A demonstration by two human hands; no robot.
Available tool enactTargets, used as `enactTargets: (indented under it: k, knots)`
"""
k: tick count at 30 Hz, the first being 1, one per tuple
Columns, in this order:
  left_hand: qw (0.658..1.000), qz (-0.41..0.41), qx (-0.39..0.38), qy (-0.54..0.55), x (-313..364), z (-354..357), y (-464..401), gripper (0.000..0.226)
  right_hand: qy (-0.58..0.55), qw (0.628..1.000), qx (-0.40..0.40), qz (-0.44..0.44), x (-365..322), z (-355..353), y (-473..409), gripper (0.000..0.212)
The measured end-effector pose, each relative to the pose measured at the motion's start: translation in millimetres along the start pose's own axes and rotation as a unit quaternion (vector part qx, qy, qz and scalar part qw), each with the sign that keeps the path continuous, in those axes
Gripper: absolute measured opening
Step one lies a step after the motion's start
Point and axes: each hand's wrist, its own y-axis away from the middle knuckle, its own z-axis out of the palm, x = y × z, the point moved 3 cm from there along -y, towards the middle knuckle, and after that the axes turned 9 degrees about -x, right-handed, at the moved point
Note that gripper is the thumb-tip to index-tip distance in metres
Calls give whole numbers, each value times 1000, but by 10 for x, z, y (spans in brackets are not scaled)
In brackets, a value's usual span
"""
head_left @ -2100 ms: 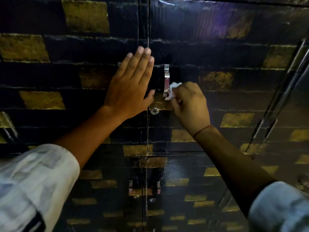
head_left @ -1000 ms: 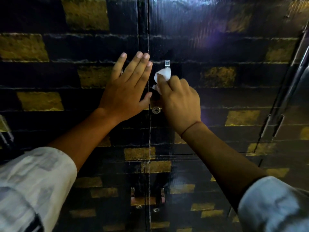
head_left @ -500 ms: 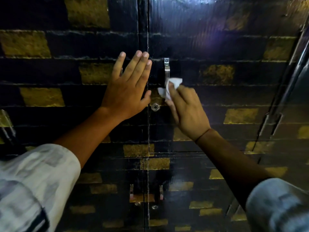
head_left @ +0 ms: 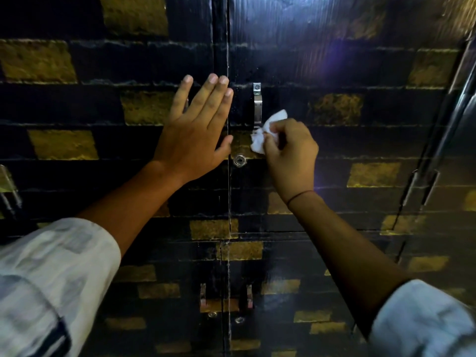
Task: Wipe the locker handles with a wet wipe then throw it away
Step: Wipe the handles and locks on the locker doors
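A silver vertical handle is fixed on the right locker door, which has a black and gold brick pattern. My right hand is shut on a crumpled white wet wipe, which touches the handle's lower end and covers it. My left hand lies flat with fingers spread on the left door, just beside the centre seam. It hides most of the left door's handle. A round keyhole sits below the wipe.
Two more small handles and two keyholes sit on the lower pair of doors. A tall metal handle runs along another door at the far right. Part of a metal handle shows at the left edge.
My right hand slid the wipe from the handle's top down its length to its lower end, then curled into a fist around it. My left hand stayed pressed on the left door.
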Motion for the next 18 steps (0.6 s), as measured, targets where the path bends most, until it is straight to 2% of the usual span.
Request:
enactTargets:
  k: [3,8,11,13,16,18]
  knots:
    - [1000,6,-2,-6,-3,7,1,78,-26,998,49,10,3,-78,10,8]
    - [1000,5,-5,-13,4,23,-1,77,23,998,-58,-30,-109,77,7,10]
    - [1000,14,-12,-10,-13,-8,15,79,-5,1000,4,13,-99,-19,-6,3]
    - [1000,20,-16,-8,-21,-11,41,79,-4,1000,25,5,-116,-48,9,4]
    - [1000,25,-17,-3,-32,-5,113,77,80,993,-66,-48,-119,71,70,10]
    - [999,29,-12,9,-39,-3,168,76,110,988,-89,-59,-93,96,80,15]
